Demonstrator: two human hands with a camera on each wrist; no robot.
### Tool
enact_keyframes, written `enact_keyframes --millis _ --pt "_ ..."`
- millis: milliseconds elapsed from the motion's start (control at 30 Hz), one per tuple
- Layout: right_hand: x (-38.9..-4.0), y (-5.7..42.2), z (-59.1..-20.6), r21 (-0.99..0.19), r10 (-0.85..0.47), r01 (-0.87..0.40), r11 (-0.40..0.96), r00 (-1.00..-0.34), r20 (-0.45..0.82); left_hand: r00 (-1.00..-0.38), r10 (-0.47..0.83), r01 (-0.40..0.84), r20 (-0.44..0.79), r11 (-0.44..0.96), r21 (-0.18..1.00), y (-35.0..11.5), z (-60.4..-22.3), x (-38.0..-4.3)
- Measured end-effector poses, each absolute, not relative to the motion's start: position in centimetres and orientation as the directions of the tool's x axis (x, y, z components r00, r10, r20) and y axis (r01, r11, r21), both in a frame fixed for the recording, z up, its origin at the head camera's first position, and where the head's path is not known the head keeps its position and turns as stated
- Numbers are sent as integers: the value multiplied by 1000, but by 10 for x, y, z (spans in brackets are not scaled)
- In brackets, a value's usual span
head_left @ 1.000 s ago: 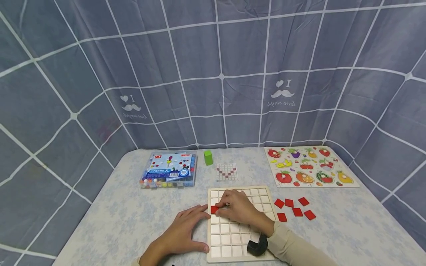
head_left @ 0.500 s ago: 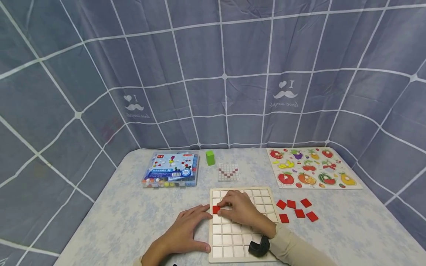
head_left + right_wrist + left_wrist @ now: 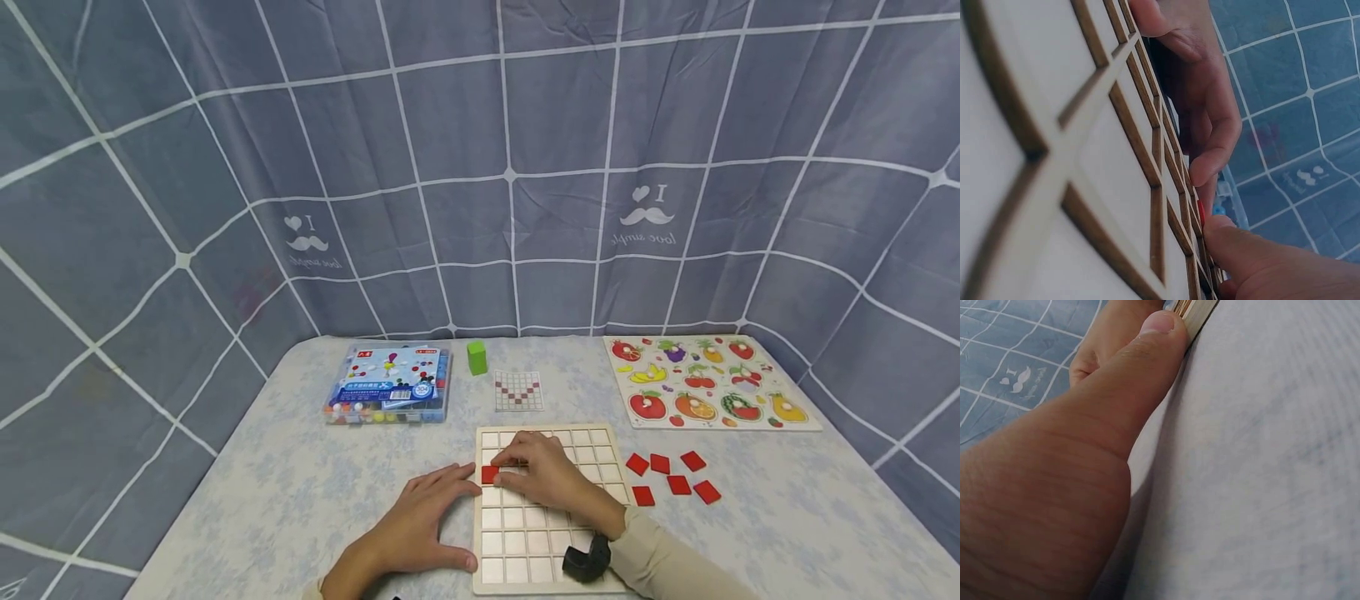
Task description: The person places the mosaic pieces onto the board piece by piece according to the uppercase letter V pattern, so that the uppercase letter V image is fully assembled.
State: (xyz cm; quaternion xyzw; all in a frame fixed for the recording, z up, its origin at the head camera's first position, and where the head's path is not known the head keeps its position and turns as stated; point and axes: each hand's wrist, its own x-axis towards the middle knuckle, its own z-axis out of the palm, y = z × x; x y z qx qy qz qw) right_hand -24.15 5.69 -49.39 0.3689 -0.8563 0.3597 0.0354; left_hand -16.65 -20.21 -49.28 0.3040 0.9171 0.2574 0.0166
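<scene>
A wooden board (image 3: pixel 513 545) with a grid of square recesses lies in front of me in the head view. In a left-column recess, near the top, sits a red square tile (image 3: pixel 490 475); only a sliver of the tile (image 3: pixel 1201 212) shows in the right wrist view. My right hand (image 3: pixel 542 477) reaches over the board and pinches this tile between thumb and fingers. Along the board's left edge rests my left hand (image 3: pixel 422 523), fingers spread and fairly straight. Its thumb (image 3: pixel 1159 347) touches the board's side in the left wrist view.
Several loose red tiles (image 3: pixel 678 485) lie right of the board. Behind it are a pattern card (image 3: pixel 518 392) and a green block (image 3: pixel 477 358). A plastic case of coloured parts (image 3: pixel 387 385) stands back left, a fruit puzzle (image 3: pixel 708 383) back right.
The head view has shifted slightly, moving everything a little to the right. Both hands keep nearly the same pose, and the red tile stays in the same recess.
</scene>
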Motion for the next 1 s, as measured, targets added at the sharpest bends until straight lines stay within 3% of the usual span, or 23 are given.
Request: enact_keyframes --millis 300,500,667,767,1000 --pt "-241 58 -493 -564 -631 -676 473 -707 319 -817 565 542 117 681 492 -202 -491 -165" --pt "-243 66 -482 -629 -675 -644 436 -696 245 -820 562 537 107 692 481 -201 -490 -168" --pt "-245 87 -471 -682 -736 -645 345 -637 230 -820 561 540 116 690 482 -202 -491 -168" --pt "-242 115 -465 -657 -751 -671 344 -617 237 -814 568 546 120 678 492 -203 -492 -168" --pt "-233 208 -458 -642 -647 -611 463 -728 227 -812 572 543 113 672 503 -202 -493 -169"
